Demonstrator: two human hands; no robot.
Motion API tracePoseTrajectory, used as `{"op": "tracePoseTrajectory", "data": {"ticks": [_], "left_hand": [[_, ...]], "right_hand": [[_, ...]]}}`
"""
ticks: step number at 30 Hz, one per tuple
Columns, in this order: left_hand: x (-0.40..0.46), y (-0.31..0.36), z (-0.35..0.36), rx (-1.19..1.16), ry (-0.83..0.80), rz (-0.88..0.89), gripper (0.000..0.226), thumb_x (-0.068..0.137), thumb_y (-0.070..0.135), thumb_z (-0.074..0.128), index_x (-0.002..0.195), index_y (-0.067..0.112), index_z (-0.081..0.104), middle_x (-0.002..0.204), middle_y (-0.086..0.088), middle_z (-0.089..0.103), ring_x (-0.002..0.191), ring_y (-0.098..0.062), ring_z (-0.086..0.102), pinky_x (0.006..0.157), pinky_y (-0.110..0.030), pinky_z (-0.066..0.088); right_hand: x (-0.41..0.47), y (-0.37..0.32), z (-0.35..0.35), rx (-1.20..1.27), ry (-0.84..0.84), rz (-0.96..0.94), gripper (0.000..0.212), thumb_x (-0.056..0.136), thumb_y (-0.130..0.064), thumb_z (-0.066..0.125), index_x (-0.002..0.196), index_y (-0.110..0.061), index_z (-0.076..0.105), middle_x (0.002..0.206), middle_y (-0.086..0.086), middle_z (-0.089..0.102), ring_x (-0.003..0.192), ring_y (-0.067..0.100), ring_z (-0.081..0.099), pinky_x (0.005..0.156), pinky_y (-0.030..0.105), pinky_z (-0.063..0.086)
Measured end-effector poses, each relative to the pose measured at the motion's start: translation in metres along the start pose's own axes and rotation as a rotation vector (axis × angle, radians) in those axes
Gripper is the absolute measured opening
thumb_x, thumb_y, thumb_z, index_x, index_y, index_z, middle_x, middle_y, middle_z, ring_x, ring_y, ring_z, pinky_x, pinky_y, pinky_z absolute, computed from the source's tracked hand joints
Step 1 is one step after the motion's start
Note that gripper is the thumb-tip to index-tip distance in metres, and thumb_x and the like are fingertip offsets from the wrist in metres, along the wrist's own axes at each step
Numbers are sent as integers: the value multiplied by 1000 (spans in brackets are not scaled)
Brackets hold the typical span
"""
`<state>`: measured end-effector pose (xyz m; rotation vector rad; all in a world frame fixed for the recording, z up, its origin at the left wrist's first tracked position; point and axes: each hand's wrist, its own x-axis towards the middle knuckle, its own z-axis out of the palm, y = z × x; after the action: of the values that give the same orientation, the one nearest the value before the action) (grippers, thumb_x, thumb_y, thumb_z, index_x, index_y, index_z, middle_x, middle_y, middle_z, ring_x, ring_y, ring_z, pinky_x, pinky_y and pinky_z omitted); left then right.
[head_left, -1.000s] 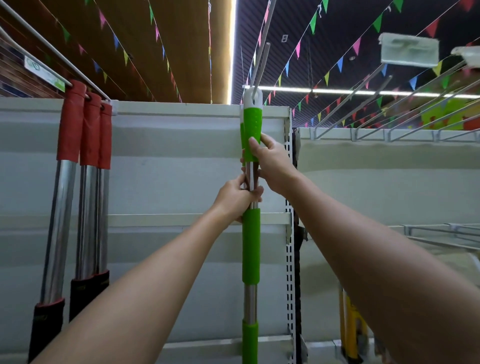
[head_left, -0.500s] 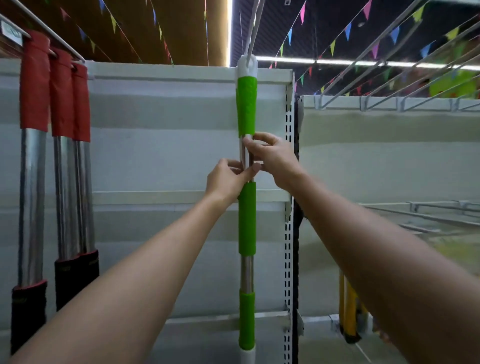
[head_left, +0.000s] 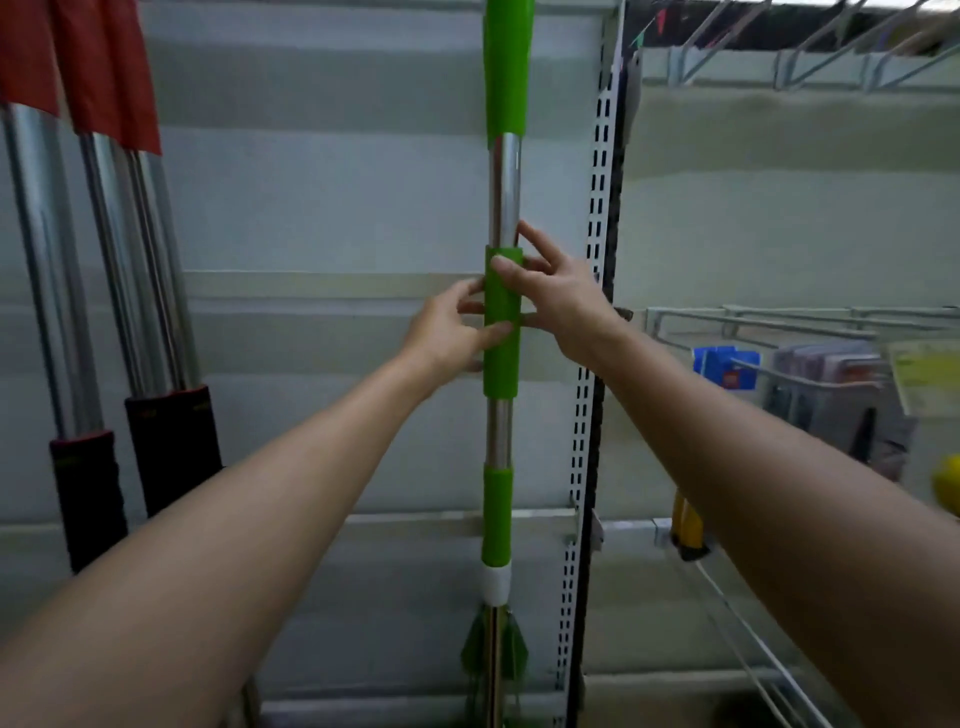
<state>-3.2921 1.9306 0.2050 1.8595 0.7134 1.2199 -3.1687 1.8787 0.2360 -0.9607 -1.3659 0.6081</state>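
Note:
A mop pole of shiny metal with green sleeves hangs upright in front of a white shelf back panel. Green fringe shows at its lower end, below a white collar. Both my hands are at the middle green sleeve. My left hand comes from the left, its thumb across the sleeve's front and its fingertips at the sleeve's left side. My right hand comes from the right, with its thumb on the sleeve's upper front and its fingers spread behind and beside the pole.
Three metal poles with red tops and black grips hang at the left. A perforated shelf upright runs just right of the mop pole. Wire hooks with packaged goods and a yellow item are at the right.
Both hands slid down the pole, from the bare metal below the top grip to the middle green sleeve. The view tilted down, so the ceiling is out of sight.

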Motion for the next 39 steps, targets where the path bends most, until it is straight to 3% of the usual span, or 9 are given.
{"op": "tracePoseTrajectory", "data": {"ticks": [5, 9, 14, 16, 19, 23, 28, 35, 39], "left_hand": [[-19, -14, 8, 27, 36, 9, 66, 76, 32, 71, 137, 30, 46, 130, 5, 55, 116, -26, 58, 96, -51, 49], [-32, -26, 12, 49, 14, -30, 60, 86, 25, 67, 140, 31, 41, 122, 6, 56, 106, -21, 60, 92, -50, 50], [-46, -47, 18, 91, -9, -2, 73, 78, 45, 68, 142, 43, 31, 144, 6, 47, 122, -29, 54, 101, -50, 45], [-60, -60, 23, 129, -12, -26, 73, 84, 37, 66, 141, 49, 23, 149, 8, 39, 126, -25, 48, 104, -47, 43], [-74, -90, 31, 167, -48, -78, 72, 89, 33, 61, 145, 46, 18, 151, 9, 37, 127, -24, 49, 105, -47, 42], [-68, -107, 38, 146, -75, -125, 60, 94, 29, 53, 142, 50, 25, 144, 2, 47, 122, -29, 55, 98, -53, 47], [-72, -107, 47, 140, -93, -123, 56, 96, 35, 44, 123, 75, 16, 140, -4, 50, 121, -29, 55, 96, -54, 48], [-75, -93, 56, 221, -85, -94, 60, 100, 24, 39, 147, 42, 8, 142, -6, 48, 121, -29, 54, 100, -45, 46], [-74, -96, 59, 213, -80, -65, 63, 99, 21, 43, 149, 37, 9, 141, -3, 47, 123, -25, 52, 99, -40, 46]], "right_hand": [[-21, 32, 12, -138, 78, -141, 71, 88, -2, 61, 148, -21, 28, 131, 6, 48, 113, 21, 56, 93, 33, 52], [-36, 61, 15, -80, 87, -61, 61, 92, -10, 60, 147, -15, 35, 137, 10, 48, 118, 25, 56, 92, 34, 54], [-51, 70, 17, 28, 43, 5, 52, 93, -5, 55, 142, -14, 40, 97, -20, 59, 85, 1, 62, 74, 17, 55], [-60, 83, 16, 20, 56, 50, 58, 91, -6, 60, 144, -18, 38, 90, -22, 60, 81, 0, 64, 69, 15, 55], [-71, 100, 18, 6, 76, 115, 66, 88, -12, 66, 146, -23, 36, 96, -17, 62, 90, 2, 64, 80, 24, 57], [-66, 108, 28, -104, 145, 89, 71, 76, -37, 72, 140, -37, 40, 130, 5, 58, 122, 18, 55, 101, 47, 47], [-66, 116, 31, -147, 166, 62, 54, 85, -27, 64, 134, -39, 46, 118, 8, 66, 117, 29, 59, 96, 52, 49], [-59, 117, 18, -124, 112, 32, 40, 91, -8, 57, 127, -25, 52, 94, 5, 64, 87, 15, 62, 63, 26, 48], [-63, 119, 16, -136, 110, 27, 43, 93, -13, 56, 130, -31, 48, 101, 0, 67, 98, 13, 63, 83, 30, 53]]}}
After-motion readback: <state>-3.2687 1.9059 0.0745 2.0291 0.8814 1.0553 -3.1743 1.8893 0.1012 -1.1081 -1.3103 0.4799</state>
